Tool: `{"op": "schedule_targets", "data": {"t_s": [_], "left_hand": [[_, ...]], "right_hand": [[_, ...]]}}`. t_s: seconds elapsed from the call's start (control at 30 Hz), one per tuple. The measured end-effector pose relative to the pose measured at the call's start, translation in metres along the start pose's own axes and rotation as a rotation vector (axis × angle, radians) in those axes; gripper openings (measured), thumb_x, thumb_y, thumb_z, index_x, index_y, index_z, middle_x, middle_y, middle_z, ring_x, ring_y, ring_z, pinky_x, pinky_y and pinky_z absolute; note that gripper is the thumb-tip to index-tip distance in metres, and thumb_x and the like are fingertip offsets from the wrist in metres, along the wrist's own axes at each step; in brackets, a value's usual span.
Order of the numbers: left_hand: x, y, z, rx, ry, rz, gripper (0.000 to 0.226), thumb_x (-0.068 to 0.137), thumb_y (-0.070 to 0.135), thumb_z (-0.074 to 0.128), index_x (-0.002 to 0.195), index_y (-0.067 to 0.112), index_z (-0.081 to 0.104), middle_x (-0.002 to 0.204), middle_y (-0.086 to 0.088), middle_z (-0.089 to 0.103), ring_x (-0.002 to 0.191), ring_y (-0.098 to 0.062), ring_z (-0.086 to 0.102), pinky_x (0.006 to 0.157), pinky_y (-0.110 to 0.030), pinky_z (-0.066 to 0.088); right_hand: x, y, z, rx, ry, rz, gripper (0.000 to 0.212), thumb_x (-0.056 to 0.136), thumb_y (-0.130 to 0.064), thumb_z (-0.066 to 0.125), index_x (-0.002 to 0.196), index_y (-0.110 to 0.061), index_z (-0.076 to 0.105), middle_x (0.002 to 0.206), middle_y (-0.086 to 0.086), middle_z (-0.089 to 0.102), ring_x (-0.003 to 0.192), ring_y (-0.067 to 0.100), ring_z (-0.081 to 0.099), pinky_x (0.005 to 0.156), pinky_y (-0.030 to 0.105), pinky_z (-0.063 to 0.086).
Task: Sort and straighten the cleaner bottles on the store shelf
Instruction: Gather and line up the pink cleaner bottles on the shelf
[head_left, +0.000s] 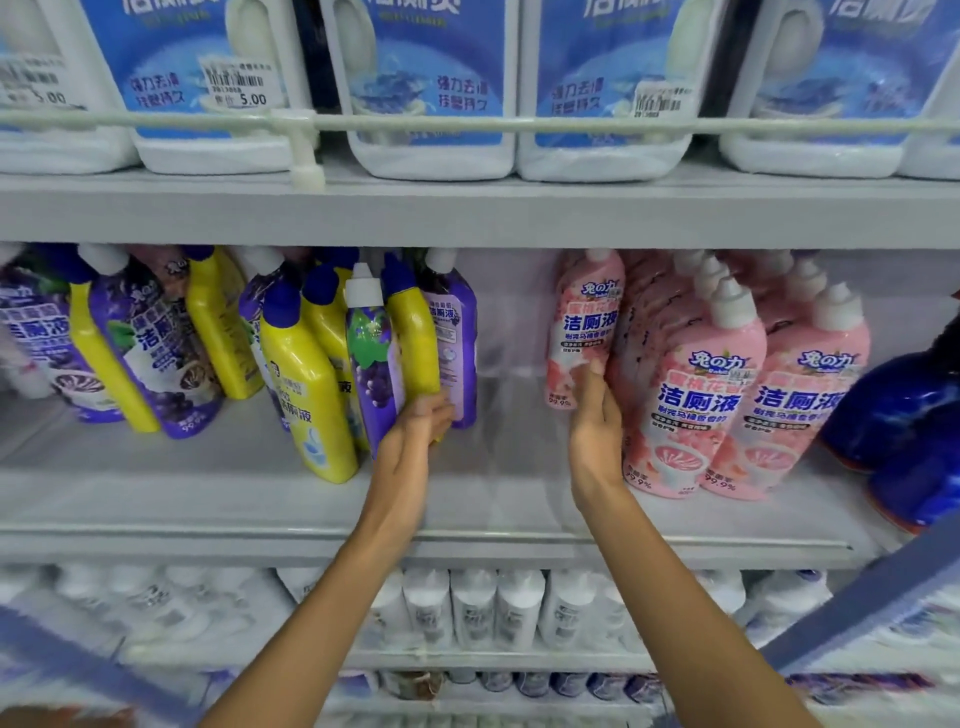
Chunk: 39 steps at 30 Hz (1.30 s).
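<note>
Two bare forearms (322, 597) rise from the bottom edge, crossing blurred rows of white bottles (472, 608) on the level below the middle shelf (467, 509). That shelf is a smooth, pale grey board with a raised front lip. Its centre is a bare strip that leaves open room between the hands.

At the strip's left edge, the left hand (415, 431) lies flat. Its fingers (436, 410) are released and nearly straight, pressing the base of a slim purple bottle (371, 364) with a glossy grape label and a yellow bottle (415, 332) just behind it. Both lean in a crowded, tilted cluster of angled-neck bottles.

At the strip's right edge, the right hand (595, 441) stands on edge. Its fingers (592, 379) are extended and grasp nothing. They touch a lone pink bottle (584, 322) set further back, and upright rows of glossy pink bottles (685, 400) stand beside the wrist. Right of these bulges a rounded dark blue bottle (904, 431).

Above the shelf, squarish white jugs (431, 78) stand behind a thin wire rail (467, 124).
</note>
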<state>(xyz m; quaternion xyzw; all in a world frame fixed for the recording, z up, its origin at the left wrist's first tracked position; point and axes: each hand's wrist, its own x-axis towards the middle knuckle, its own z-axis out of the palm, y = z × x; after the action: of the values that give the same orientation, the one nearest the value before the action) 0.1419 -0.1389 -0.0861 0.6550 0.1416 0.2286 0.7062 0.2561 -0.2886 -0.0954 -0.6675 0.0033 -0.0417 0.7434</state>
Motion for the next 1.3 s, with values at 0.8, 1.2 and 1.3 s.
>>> {"op": "schedule_targets", "data": {"t_s": [0.8,1.2,1.3], "left_hand": [[0.007,0.057,-0.210,0.005,0.081,0.136,0.043,0.104,0.056,0.041,0.110,0.023,0.069,0.109,-0.001,0.077,0.106,-0.017,0.072,0.093,-0.033,0.054],[0.037,0.061,-0.297,-0.028,0.221,0.130,0.031,0.109,0.041,0.044,0.104,0.023,0.068,0.109,-0.003,0.074,0.110,-0.022,0.069,0.099,-0.038,0.054],[0.053,0.064,-0.317,0.012,0.283,0.147,0.031,0.105,0.051,0.046,0.098,0.029,0.067,0.106,0.004,0.074,0.108,-0.015,0.069,0.101,-0.039,0.052]], "right_hand": [[-0.162,-0.042,0.130,-0.003,-0.175,-0.179,0.059,0.099,-0.062,0.051,0.141,-0.020,0.059,0.136,-0.005,0.067,0.124,0.007,0.063,0.108,0.033,0.052],[-0.207,-0.036,0.206,-0.076,-0.187,-0.219,0.067,0.089,-0.074,0.053,0.135,-0.027,0.063,0.135,-0.007,0.067,0.128,0.011,0.061,0.111,0.045,0.049],[-0.199,-0.035,0.239,-0.100,-0.222,-0.201,0.073,0.084,-0.076,0.052,0.140,-0.030,0.060,0.139,-0.017,0.062,0.131,0.007,0.058,0.116,0.044,0.044]]}}
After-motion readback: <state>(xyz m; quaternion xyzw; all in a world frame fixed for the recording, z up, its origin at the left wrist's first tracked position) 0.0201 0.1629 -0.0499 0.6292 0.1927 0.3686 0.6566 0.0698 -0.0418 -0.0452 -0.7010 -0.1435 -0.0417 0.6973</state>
